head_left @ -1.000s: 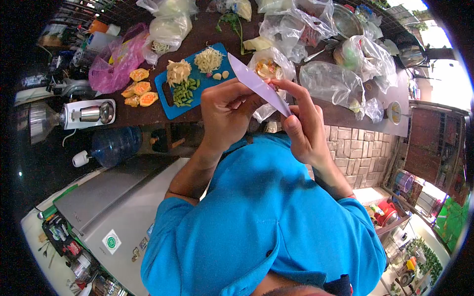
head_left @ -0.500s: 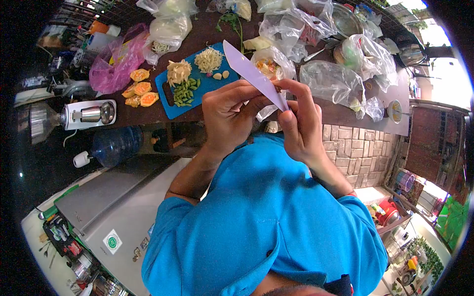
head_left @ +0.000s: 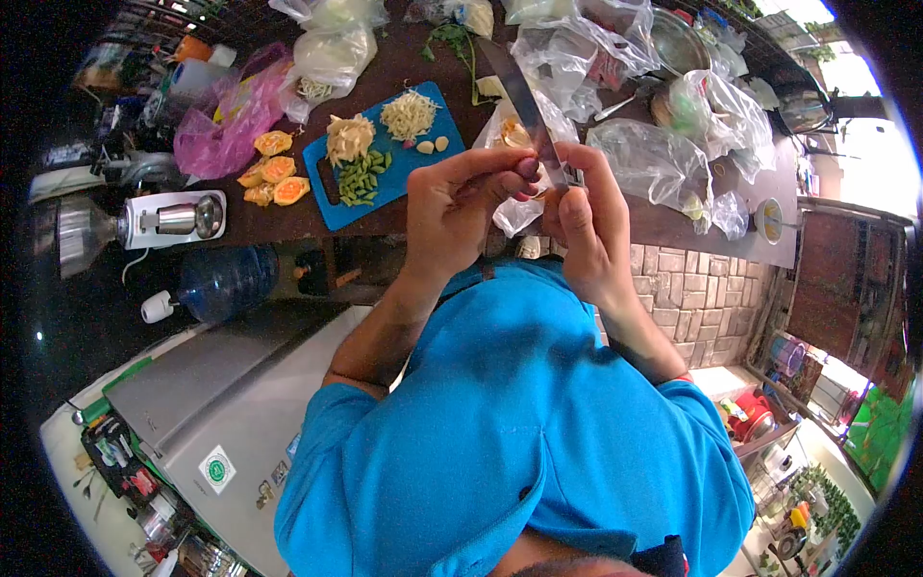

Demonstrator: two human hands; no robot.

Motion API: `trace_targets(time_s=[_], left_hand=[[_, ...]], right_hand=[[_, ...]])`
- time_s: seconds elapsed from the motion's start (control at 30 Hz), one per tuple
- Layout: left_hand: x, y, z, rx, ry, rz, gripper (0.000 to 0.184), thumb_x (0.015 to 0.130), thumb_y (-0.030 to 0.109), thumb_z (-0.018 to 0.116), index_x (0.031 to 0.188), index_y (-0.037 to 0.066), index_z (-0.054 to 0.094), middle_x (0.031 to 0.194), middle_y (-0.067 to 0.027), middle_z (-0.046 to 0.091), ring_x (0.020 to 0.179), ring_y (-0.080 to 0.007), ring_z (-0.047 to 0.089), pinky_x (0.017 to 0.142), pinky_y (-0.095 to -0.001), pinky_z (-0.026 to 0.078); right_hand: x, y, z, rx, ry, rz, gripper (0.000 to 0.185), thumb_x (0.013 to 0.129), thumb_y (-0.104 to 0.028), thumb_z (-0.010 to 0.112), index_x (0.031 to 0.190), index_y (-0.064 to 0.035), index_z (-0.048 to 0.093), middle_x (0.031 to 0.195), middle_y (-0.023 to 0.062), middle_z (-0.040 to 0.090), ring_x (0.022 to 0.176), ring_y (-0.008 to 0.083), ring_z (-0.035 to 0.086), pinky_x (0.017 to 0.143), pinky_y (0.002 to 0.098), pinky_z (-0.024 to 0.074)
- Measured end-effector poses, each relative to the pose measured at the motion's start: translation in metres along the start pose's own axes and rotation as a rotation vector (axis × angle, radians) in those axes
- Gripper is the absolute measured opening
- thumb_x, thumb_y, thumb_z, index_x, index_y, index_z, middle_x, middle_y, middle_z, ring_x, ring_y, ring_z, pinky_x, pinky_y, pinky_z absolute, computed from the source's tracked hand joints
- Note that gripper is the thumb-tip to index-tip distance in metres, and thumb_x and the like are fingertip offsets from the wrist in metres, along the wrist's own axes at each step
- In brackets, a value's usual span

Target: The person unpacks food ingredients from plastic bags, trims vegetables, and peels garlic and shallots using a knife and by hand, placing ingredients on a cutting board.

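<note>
My right hand (head_left: 591, 226) is closed round the handle end of a knife (head_left: 522, 96), whose blade points up and away over the table. Beside the blade, my left hand (head_left: 447, 212) pinches a small purple-red shallot (head_left: 526, 168), partly covered by the fingertips. Left of my hands lies a blue cutting board (head_left: 409, 178). On it are shredded white vegetable (head_left: 409, 115), pale sliced pieces (head_left: 348, 139), cut green beans (head_left: 362, 180) and two garlic cloves (head_left: 441, 143). Under the knife is an open plastic bag (head_left: 519, 216) with orange-brown contents, partly hidden.
Several orange cut pieces (head_left: 279, 171) lie left of the board, near a pink plastic bag (head_left: 216, 130). A kitchen scale (head_left: 144, 221) stands at the far left. Clear plastic bags (head_left: 644, 163) and a small bowl (head_left: 769, 219) occupy the right side. Green herbs (head_left: 452, 40) lie at the back.
The knife has turned from showing its broad face to a darker, steeper angle. My left hand has drawn slightly left, and the purple-red shallot now shows in its fingers.
</note>
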State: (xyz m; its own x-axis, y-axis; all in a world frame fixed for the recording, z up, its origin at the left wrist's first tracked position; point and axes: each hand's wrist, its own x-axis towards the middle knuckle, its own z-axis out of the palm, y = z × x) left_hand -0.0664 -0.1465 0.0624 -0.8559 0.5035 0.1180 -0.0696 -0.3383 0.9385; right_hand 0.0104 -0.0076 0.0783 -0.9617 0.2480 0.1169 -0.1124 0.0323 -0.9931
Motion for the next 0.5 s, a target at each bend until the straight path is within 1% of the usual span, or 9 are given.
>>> trace_targets(time_s=[0.03,0.1,0.2,0.23,0.33,0.4,0.43,0.47,0.5], left_hand=[[0.000,-0.004,-0.002,0.000,0.002,0.001,0.018,0.088,-0.002,0.062,0.105,-0.006,0.065,0.099,-0.0127,0.068,0.087,-0.0153,0.066,0.075,-0.0257,0.054],[0.001,-0.008,-0.005,-0.108,-0.048,-0.040,0.019,0.091,0.002,0.060,0.109,-0.004,0.063,0.101,-0.0129,0.068,0.088,-0.0166,0.067,0.075,-0.0260,0.054],[0.000,-0.008,-0.007,-0.192,-0.077,-0.053,0.022,0.094,0.007,0.056,0.114,-0.003,0.060,0.101,-0.0129,0.068,0.090,-0.0177,0.067,0.074,-0.0262,0.053],[0.000,-0.008,-0.007,-0.192,-0.075,-0.053,0.022,0.094,0.007,0.056,0.114,-0.003,0.060,0.101,-0.0129,0.068,0.090,-0.0177,0.067,0.074,-0.0262,0.053],[-0.001,-0.002,-0.007,-0.222,-0.074,-0.108,0.024,0.097,0.011,0.053,0.117,-0.002,0.057,0.103,-0.0137,0.067,0.092,-0.0183,0.067,0.075,-0.0273,0.054],[-0.003,0.003,-0.010,-0.191,-0.033,-0.209,0.025,0.098,0.013,0.052,0.117,-0.002,0.055,0.103,-0.0147,0.067,0.092,-0.0193,0.067,0.075,-0.0280,0.053],[-0.004,0.003,-0.012,-0.191,-0.027,-0.209,0.025,0.098,0.013,0.052,0.117,-0.002,0.055,0.103,-0.0147,0.067,0.092,-0.0193,0.067,0.075,-0.0280,0.053],[-0.005,0.003,-0.014,-0.236,-0.023,-0.224,0.025,0.096,0.017,0.055,0.115,0.001,0.056,0.103,-0.0149,0.067,0.092,-0.0217,0.066,0.074,-0.0295,0.054],[-0.006,0.002,-0.016,-0.281,-0.018,-0.238,0.025,0.094,0.021,0.058,0.112,0.004,0.057,0.103,-0.0152,0.066,0.092,-0.0242,0.066,0.073,-0.0309,0.054]], right_hand=[[0.000,-0.002,0.000,0.000,-0.002,0.000,0.035,0.098,-0.032,0.048,0.119,-0.0043,0.049,0.055,0.0032,0.054,0.047,0.0089,0.044,0.045,0.0264,0.0323],[0.002,-0.007,-0.001,0.073,0.018,0.090,0.035,0.099,-0.033,0.046,0.119,-0.0044,0.049,0.057,-0.0020,0.049,0.052,0.0061,0.039,0.048,0.0245,0.0304],[0.006,-0.008,-0.006,0.014,0.039,0.077,0.033,0.099,-0.030,0.044,0.119,-0.0047,0.049,0.060,-0.0023,0.048,0.056,0.0058,0.041,0.050,0.0242,0.0320],[0.007,-0.012,-0.007,0.013,0.026,0.127,0.031,0.100,-0.028,0.043,0.119,-0.0045,0.050,0.063,-0.0011,0.048,0.058,0.0055,0.042,0.052,0.0236,0.0327],[0.009,-0.001,-0.014,-0.056,0.029,0.164,0.031,0.100,-0.026,0.042,0.119,-0.0043,0.052,0.065,-0.0006,0.049,0.059,0.0057,0.042,0.052,0.0238,0.0342],[0.009,0.005,-0.018,-0.068,0.024,0.200,0.032,0.100,-0.025,0.042,0.122,-0.0044,0.052,0.065,-0.0004,0.049,0.059,0.0061,0.043,0.052,0.0242,0.0352],[0.009,0.008,-0.019,-0.079,0.024,0.237,0.034,0.100,-0.024,0.042,0.125,-0.0045,0.052,0.065,-0.0003,0.049,0.059,0.0065,0.043,0.052,0.0245,0.0362],[0.008,0.012,-0.020,-0.079,0.019,0.240,0.034,0.100,-0.024,0.042,0.125,-0.0045,0.052,0.065,-0.0003,0.049,0.059,0.0065,0.043,0.052,0.0245,0.0362],[0.007,0.017,-0.021,-0.130,0.004,0.269,0.036,0.100,-0.024,0.042,0.129,-0.0050,0.049,0.066,-0.0001,0.050,0.059,0.0070,0.044,0.053,0.0248,0.0372]])
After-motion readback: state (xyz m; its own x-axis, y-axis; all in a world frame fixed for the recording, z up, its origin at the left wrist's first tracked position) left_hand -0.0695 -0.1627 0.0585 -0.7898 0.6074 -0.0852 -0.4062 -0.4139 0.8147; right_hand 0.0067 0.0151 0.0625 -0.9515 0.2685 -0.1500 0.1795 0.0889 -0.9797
